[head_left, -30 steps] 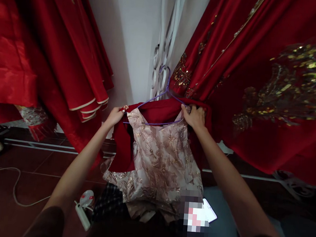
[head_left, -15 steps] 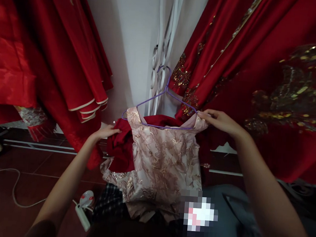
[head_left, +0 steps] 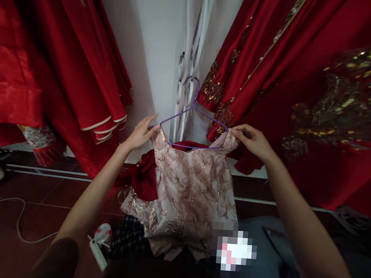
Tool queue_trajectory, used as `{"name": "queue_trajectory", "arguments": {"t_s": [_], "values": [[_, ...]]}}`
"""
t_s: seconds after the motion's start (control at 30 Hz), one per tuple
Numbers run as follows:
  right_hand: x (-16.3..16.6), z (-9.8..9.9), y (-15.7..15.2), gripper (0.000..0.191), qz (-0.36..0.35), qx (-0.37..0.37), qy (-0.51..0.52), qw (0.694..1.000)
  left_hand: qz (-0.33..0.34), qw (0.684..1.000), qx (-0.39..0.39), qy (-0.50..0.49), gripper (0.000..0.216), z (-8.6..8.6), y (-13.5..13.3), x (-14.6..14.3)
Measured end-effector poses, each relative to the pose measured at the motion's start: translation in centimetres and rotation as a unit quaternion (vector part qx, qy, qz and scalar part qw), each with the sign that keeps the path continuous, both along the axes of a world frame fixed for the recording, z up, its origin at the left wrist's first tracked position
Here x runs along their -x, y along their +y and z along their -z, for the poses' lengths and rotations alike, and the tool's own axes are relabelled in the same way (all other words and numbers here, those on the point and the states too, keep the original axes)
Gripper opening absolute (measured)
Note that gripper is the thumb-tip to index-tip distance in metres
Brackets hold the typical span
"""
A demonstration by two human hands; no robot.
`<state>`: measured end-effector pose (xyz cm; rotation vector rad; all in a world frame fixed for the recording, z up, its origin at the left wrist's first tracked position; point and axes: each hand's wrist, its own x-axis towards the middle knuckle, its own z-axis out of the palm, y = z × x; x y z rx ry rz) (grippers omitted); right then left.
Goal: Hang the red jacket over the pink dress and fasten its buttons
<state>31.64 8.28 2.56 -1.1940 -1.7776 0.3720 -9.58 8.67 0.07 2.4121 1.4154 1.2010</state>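
A pink and gold brocade dress (head_left: 195, 186) lies across my lap with a purple wire hanger (head_left: 178, 114) inside its shoulders. The hanger's hook points away from me, towards the white metalwork. My left hand (head_left: 143, 132) pinches the left shoulder strap at the hanger's end, some fingers stretched out. At the opposite strap, my right hand (head_left: 251, 143) has thumb and fingers closed on the fabric. Dark red cloth (head_left: 144, 180) bunches behind and left of the dress; part of it is hidden.
Red garments (head_left: 97, 82) hang on the left, and red gowns with gold sequins (head_left: 346, 112) hang on the right. Between them stands white scrolled metalwork (head_left: 193, 46) against a pale wall. A power strip (head_left: 97, 255) and white cable (head_left: 19, 220) lie on the reddish tiled floor.
My left hand has left the dark red cloth and moved up and right to the left strap. The red cloth has sunk lower behind the dress. My right hand has shifted slightly left.
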Motion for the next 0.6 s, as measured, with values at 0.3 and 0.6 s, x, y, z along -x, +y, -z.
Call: {"name": "queue_trajectory", "arguments": {"t_s": [0.3, 0.6], "values": [[-1.2, 1.7, 0.0, 0.020, 0.048, -0.011, 0.135, 0.990, -0.115, 0.991, -0.016, 0.069, 0.042, 0.3, -0.2, 0.3], [-3.0, 7.2, -1.1, 0.025, 0.182, 0.023, 0.109, 0.977, -0.201, 0.978, 0.017, 0.053, 0.042, 4.1, -2.7, 3.1]]}}
